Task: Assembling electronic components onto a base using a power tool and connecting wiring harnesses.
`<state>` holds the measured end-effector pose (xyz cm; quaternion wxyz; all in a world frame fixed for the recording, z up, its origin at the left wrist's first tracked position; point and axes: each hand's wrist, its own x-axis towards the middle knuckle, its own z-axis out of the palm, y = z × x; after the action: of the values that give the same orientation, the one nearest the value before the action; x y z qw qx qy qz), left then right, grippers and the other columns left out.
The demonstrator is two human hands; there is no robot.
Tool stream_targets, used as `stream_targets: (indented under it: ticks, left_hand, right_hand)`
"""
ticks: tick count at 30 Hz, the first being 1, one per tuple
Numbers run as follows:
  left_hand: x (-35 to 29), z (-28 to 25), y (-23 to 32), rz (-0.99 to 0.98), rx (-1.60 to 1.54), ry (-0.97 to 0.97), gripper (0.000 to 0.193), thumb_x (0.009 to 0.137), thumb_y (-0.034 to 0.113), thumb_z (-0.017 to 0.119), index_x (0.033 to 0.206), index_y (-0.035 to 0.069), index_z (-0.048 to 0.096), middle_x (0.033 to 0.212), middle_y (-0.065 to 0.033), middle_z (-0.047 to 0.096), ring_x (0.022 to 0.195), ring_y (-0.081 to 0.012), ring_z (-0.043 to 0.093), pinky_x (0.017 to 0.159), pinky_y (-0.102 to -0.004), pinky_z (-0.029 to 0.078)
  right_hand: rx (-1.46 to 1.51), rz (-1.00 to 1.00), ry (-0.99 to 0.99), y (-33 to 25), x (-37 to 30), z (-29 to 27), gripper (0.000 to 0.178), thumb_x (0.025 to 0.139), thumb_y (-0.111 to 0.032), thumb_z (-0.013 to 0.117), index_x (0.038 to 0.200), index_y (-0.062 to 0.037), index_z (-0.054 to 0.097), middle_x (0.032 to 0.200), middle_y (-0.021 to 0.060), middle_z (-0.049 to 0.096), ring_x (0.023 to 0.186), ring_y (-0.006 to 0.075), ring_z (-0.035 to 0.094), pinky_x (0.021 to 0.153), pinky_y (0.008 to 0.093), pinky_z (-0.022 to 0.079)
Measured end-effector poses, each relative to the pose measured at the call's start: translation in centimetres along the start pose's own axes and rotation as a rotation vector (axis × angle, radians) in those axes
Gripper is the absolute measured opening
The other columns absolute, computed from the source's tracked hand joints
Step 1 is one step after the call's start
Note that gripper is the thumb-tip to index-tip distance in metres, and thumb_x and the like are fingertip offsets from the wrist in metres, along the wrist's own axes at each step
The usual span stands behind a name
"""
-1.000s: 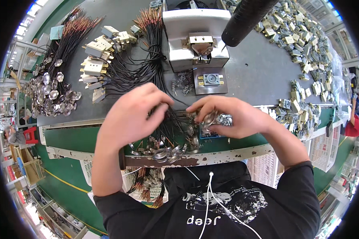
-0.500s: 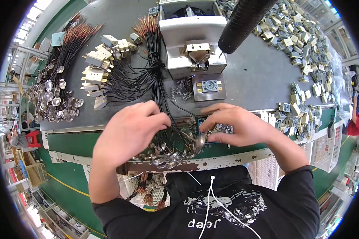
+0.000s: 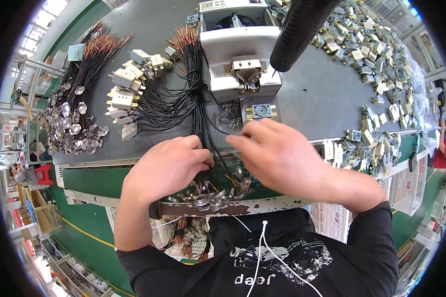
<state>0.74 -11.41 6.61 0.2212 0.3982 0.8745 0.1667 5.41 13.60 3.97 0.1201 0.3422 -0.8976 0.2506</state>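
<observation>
Left hand [image 3: 166, 167] and right hand [image 3: 287, 159] are sitting by black wires [image 3: 197, 109], grips unclear, crowding possibly inviting tangles.

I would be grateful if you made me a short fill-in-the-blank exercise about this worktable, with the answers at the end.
1. The cables next to the left hand are coloured ____.
2. The coil springs lie to the ____ of the grey block on the square plate.
3. The large heap of small blocks lies on the person's ____-hand side.
4. The background stool is coloured ____.

Missing words: black; left; right; red.
</observation>
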Motion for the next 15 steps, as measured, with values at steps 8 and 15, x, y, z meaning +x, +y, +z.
stream_targets:
  ticks: [8, 15]
  left_hand:
    - [5.6, 2.0, -4.6, 0.021, 0.197, 0.563, 0.014, 0.093, 0.010, 0.069, 0.103, 0.003, 0.063, 0.096, -0.0123, 0.064, 0.093, -0.0324, 0.065, 0.083, -0.0423, 0.052]
    - [6.3, 1.9, -7.0, 0.163, 0.136, 0.607, 0.014, 0.088, 0.006, 0.074, 0.098, 0.002, 0.065, 0.097, -0.0115, 0.066, 0.090, -0.0300, 0.067, 0.078, -0.0398, 0.054]
  right_hand:
    - [0.482, 0.467, -0.490, 5.4, 1.9, -1.9, 0.025, 0.103, -0.017, 0.057, 0.116, 0.0018, 0.068, 0.060, 0.0045, 0.062, 0.056, 0.0149, 0.065, 0.052, 0.0306, 0.049]
    - [1.116, 0.924, -0.379, 4.1, -5.5, -2.0, 0.028, 0.106, -0.020, 0.058, 0.127, -0.0029, 0.067, 0.069, 0.0066, 0.067, 0.057, 0.0148, 0.063, 0.054, 0.0301, 0.050]
